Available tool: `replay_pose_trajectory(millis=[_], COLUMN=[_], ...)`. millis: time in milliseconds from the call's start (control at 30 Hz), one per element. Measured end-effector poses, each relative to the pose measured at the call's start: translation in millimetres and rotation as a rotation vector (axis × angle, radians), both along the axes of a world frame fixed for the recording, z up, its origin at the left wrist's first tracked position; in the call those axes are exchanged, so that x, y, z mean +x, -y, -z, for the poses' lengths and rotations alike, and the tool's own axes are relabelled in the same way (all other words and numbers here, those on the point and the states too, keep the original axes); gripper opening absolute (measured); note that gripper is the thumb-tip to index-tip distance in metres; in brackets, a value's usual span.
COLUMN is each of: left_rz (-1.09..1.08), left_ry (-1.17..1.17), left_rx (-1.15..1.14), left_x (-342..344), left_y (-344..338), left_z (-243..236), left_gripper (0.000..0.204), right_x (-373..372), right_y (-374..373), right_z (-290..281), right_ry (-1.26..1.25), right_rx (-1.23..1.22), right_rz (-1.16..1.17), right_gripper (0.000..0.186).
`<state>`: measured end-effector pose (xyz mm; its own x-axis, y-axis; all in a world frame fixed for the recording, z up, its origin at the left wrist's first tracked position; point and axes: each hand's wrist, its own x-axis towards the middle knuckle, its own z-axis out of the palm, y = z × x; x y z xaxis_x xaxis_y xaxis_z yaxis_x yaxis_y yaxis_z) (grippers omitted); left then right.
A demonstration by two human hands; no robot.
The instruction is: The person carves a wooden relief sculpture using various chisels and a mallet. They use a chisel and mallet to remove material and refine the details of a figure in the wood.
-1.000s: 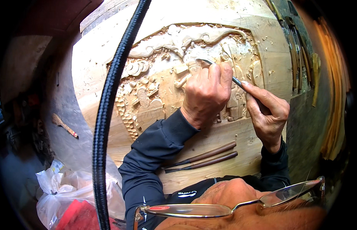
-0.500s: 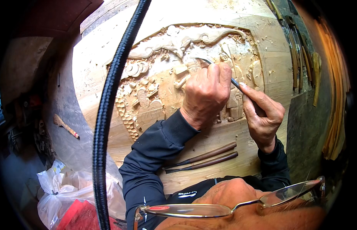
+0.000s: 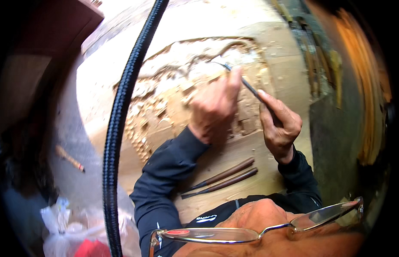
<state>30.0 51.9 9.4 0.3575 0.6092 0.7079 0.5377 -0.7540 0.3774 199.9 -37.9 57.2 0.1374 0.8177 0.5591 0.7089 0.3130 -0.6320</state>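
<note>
- While a carved wooden relief panel [image 3: 173, 107] lies flat on the bench, a slim carving chisel [image 3: 246, 85] is held across it by both hands, its tip set at about 12 o'clock of the panel, near the upper border.
- Left hand [image 3: 216, 109]: rested on the carving, fingers pressed together and curled over the blade end of the chisel; judged to be placed so as to steady and guide the cutting edge.
- Right hand [image 3: 278, 126]: wrapped around the handle end at about 3 o'clock of the left hand, fingers closed on the shaft, thumb laid along it; judged to supply the push.
- Two spare chisels [image 3: 223, 177] with dark handles are laid side by side at 6 o'clock of the hands, just beside the left forearm, kept within reach.
- A black braided hose [image 3: 122, 120] is seen running top to bottom at 9 o'clock of the panel.
- A small wooden-handled tool [image 3: 70, 158] lies well apart at 9 o'clock; a crumpled plastic bag [image 3: 75, 231] sits at 7 o'clock.
- Spectacles [image 3: 259, 229] show at the lower edge.
- Picture is blurred; fine detail of the carving cannot be told.
</note>
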Motion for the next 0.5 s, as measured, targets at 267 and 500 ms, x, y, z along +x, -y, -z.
replay_pose_trajectory(millis=[267, 500], left_rz=[0.078, 0.082], left_ry=[-0.157, -0.192], left_rx=[0.081, 0.085], left_x=[-3.2, 0.3], left_y=[6.9, 9.7], left_z=[-3.7, -8.7], left_gripper=[0.032, 0.016], right_x=[266.3, 369.8], right_y=[-95.9, -152.3], right_z=[-46.3, -28.8], right_ry=[0.295, -0.154], right_rx=[-0.11, -0.342], right_rz=[0.585, 0.421], right_gripper=[0.028, 0.025])
